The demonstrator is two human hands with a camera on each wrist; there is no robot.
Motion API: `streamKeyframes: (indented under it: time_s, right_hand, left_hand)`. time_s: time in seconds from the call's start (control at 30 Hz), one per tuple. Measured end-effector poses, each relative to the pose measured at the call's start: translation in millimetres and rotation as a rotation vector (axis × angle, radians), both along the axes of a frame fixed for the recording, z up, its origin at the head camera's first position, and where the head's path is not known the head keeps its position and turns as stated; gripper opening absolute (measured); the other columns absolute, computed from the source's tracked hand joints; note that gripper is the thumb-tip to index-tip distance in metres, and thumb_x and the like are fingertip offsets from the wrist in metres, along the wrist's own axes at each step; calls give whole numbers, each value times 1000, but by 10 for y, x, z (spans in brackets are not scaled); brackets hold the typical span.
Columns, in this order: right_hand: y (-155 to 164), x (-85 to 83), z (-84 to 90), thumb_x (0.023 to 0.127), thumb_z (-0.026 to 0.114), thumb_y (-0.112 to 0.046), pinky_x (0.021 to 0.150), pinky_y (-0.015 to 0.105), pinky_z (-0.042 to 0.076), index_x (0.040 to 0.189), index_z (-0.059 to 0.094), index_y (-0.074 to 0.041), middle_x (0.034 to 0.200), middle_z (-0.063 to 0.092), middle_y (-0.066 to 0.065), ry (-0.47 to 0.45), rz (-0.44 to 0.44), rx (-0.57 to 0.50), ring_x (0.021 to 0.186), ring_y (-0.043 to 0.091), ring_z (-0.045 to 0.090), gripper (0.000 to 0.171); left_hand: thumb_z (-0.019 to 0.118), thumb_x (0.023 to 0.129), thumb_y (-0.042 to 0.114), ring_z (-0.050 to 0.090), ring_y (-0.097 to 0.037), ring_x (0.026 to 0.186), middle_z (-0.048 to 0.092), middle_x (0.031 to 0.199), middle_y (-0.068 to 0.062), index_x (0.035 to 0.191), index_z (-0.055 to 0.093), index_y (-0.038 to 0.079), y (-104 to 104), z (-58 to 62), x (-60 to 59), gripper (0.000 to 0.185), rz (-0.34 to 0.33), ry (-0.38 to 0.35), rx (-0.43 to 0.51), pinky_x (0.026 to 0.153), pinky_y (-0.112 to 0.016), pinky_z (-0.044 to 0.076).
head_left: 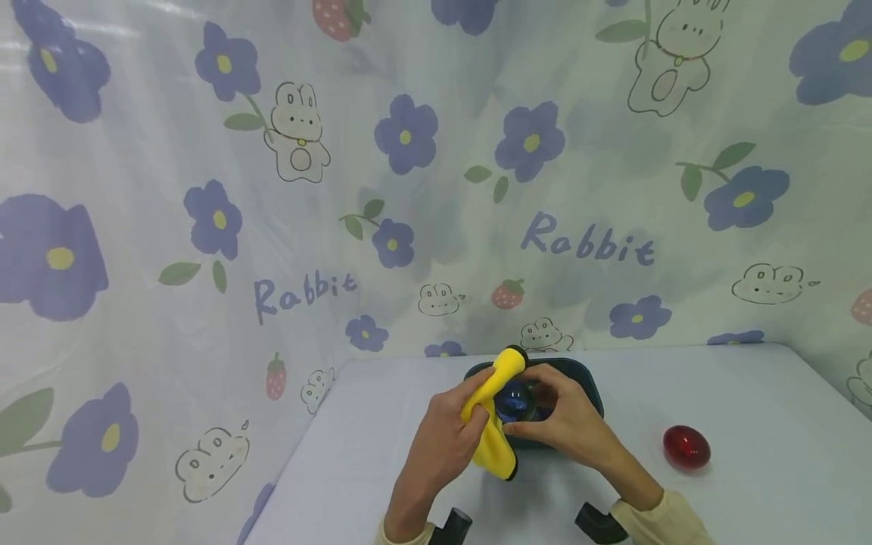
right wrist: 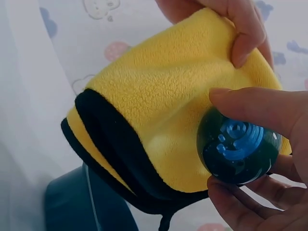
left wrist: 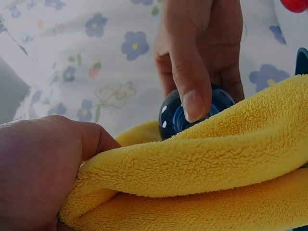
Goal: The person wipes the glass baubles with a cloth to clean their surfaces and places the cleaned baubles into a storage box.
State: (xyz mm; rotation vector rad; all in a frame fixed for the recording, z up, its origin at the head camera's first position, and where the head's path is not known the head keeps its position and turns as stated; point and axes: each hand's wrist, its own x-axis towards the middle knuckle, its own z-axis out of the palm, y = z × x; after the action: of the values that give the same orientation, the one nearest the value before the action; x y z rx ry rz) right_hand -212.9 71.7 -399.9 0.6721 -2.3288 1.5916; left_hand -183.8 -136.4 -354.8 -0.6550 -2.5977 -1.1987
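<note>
My left hand [head_left: 443,435] grips a folded yellow plush cloth [head_left: 496,453] with dark edging, thumb on its near side. Between the thumb and fingers of my right hand [head_left: 579,424] is a shiny, see-through dark blue ball [head_left: 514,401]. The right wrist view shows this ball [right wrist: 240,154] right against the fuzzy face of the cloth [right wrist: 159,110], the thumb on top and fingers beneath. From the left wrist view, part of the ball [left wrist: 173,115] is hidden behind the cloth's fold. Both hands are over the near side of a dark teal basin [head_left: 591,387].
A glossy red egg-shaped piece [head_left: 686,447] lies on the white table [head_left: 770,424], right of the basin. Behind the table hangs a curtain [head_left: 463,227] printed with flowers and rabbits. The hands and cloth hide much of the basin's inside.
</note>
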Motion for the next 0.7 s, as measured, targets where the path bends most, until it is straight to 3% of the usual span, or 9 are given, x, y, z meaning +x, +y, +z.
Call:
streamKeyframes:
  time_s: [0.3, 0.7]
  right_hand:
    - [-25, 71, 54, 69, 95, -27, 86, 25, 59, 125, 67, -20, 122, 66, -2, 5, 46, -5, 101, 10, 66, 63]
    - [-34, 139, 124, 77, 90, -17, 91, 24, 58, 129, 64, -20, 132, 60, 4, 76, 92, -90, 103, 14, 66, 59]
  left_hand:
    - [50, 99, 7, 57, -6, 72, 71, 106, -6, 145, 60, 15, -11, -27, -43, 48, -10, -12, -12, 68, -21, 52]
    - [49, 101, 12, 63, -6, 78, 72, 110, -6, 150, 54, 14, -10, -68, -90, 49, -60, -71, 29, 73, -20, 56]
